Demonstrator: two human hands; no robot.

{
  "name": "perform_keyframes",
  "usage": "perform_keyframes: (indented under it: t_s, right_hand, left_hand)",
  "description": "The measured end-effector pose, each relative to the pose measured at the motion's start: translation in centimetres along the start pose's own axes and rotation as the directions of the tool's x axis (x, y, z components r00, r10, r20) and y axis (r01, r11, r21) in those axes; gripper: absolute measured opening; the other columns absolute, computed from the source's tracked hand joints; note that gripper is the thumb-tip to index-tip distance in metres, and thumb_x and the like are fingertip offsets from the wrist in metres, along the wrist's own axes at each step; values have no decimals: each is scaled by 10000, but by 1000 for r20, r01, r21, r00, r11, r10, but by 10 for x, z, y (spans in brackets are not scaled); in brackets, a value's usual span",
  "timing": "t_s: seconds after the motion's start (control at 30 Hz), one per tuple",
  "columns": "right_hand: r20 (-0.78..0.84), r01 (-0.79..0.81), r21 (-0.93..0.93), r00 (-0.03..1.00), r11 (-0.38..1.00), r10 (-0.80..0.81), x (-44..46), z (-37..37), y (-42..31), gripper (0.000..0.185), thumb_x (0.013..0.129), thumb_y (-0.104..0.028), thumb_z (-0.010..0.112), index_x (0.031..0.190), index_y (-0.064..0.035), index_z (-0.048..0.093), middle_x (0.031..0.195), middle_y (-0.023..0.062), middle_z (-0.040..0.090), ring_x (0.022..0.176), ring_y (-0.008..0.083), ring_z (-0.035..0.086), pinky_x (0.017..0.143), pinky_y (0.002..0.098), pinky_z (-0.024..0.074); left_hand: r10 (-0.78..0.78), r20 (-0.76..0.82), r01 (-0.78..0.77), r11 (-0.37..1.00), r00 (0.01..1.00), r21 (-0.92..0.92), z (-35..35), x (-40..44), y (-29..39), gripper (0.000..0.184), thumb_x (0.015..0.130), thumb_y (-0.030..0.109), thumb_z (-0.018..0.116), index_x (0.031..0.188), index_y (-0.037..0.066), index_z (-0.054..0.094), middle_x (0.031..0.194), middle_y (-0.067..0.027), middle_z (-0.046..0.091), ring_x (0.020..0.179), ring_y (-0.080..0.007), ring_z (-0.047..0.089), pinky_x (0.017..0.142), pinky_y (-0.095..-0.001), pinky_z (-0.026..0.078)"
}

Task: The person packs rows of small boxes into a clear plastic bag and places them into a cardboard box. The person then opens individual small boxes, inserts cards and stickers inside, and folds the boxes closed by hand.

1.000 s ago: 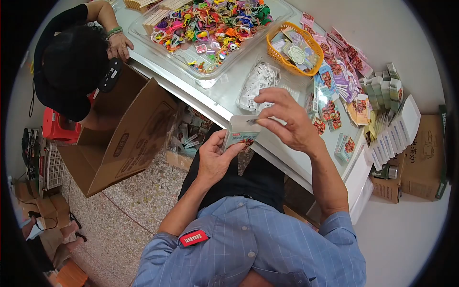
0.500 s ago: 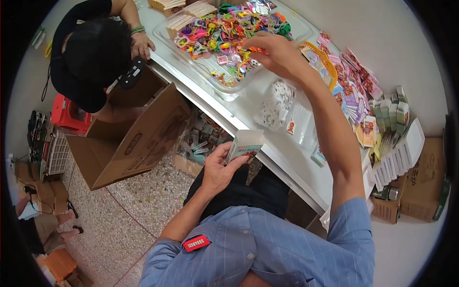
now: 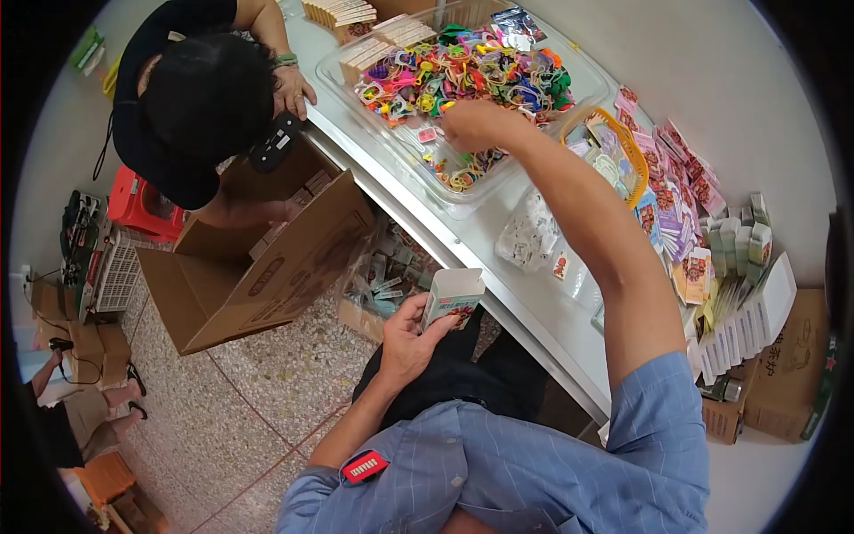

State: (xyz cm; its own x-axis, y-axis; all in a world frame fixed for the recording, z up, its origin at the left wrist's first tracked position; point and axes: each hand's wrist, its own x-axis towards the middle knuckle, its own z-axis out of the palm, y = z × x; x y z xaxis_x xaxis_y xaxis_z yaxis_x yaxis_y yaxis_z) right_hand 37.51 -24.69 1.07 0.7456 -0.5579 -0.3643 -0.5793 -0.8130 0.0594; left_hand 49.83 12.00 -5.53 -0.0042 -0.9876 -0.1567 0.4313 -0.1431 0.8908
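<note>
My left hand [image 3: 409, 343] is closed around a small printed cardboard box [image 3: 452, 301], held upright with its top flap raised, just off the table's front edge. Over a transparent plastic tub [image 3: 418, 182] my right hand [image 3: 473, 126] reaches down with curled fingers. Its fingertips are partly hidden, and what they grip cannot be made out. Colourful small plastic trinkets [image 3: 498, 76] are heaped in the tub around that hand. Beneath my right forearm lies a transparent bag with black-and-white items [image 3: 527, 233].
A yellow basket [image 3: 642, 169] of cards stands right of the tub, beside piled pink packets [image 3: 685, 169]. Rows of small boxes [image 3: 747, 236] are at the right. Across the corner, a co-worker reaches into a large open carton [image 3: 267, 285]. The white table [image 3: 525, 307] runs diagonally.
My right hand has lowered into the trinkets, its fingers more curled. My left hand still holds the small box. The whole view has shifted slightly.
</note>
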Motion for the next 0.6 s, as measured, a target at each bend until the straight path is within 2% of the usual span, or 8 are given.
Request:
perform_keyframes:
  t_s: [0.1,0.17,0.23,0.3,0.37,0.43,0.47,0.6]
  right_hand:
    - [-202,54,562,977,825,73,-18,-21,15,268,895,-250,632,938,8,694,773,121,708,775,225,730,645,395,553]
    - [-62,-46,969,907,244,416,-24,-31,18,277,933,-325,611,933,-50,649,751,53,660,707,128,672,570,329,509]
    - [-12,-20,997,919,77,395,-21,-34,18,309,965,-389,607,904,-86,617,782,34,634,644,112,602,507,277,454]
    - [82,97,898,922,-430,379,-7,-42,10,399,969,-480,624,892,-89,614,799,41,638,635,110,573,473,259,403]
    - [113,132,851,900,-509,422,5,-49,-3,431,959,-493,672,884,-70,632,758,40,626,644,101,561,461,233,378]
    - [-157,89,974,929,208,336,19,-46,-6,373,909,-393,758,865,-36,659,755,44,642,695,127,607,511,296,455]
    - [-158,92,974,930,206,331,22,-41,-11,373,909,-393,758,865,-36,659,755,44,642,695,127,607,511,296,455]
    - [-219,-102,270,962,957,164,39,-14,-18,247,827,-210,767,1004,-38,753,949,183,744,890,314,740,755,449,580]
  left_hand:
    - [27,-10,-28,1000,1000,-5,-2,3,0,386,922,-63,704,1282,-63,565,1172,-142,699,1052,-169,683,944,-298,563]
    - [-26,-12,25,999,1000,-20,-6,4,0,380,924,-58,703,1278,-63,565,1172,-145,699,1057,-170,681,949,-304,564]
    - [-35,-10,35,999,999,-16,-8,3,-2,374,927,-55,701,1276,-64,566,1171,-147,699,1058,-172,681,951,-306,564]
    - [-36,-15,36,999,999,-11,-9,5,-1,369,930,-52,699,1274,-65,566,1170,-149,700,1058,-173,682,952,-307,564]
    - [-31,-43,30,999,999,-27,-10,6,0,365,931,-52,697,1272,-67,566,1163,-149,702,1049,-174,685,950,-310,567]
    - [-17,-56,16,1000,998,-23,-10,7,4,364,931,-53,696,1271,-69,566,1163,-149,702,1050,-175,686,950,-311,566]
    - [-5,-65,3,1000,998,-24,-10,7,6,362,932,-53,696,1270,-70,566,1162,-150,703,1051,-176,686,951,-312,566]
    - [1,-94,-5,999,996,-48,-13,6,9,357,931,-55,695,1265,-71,569,1165,-149,703,1062,-177,684,954,-314,562]
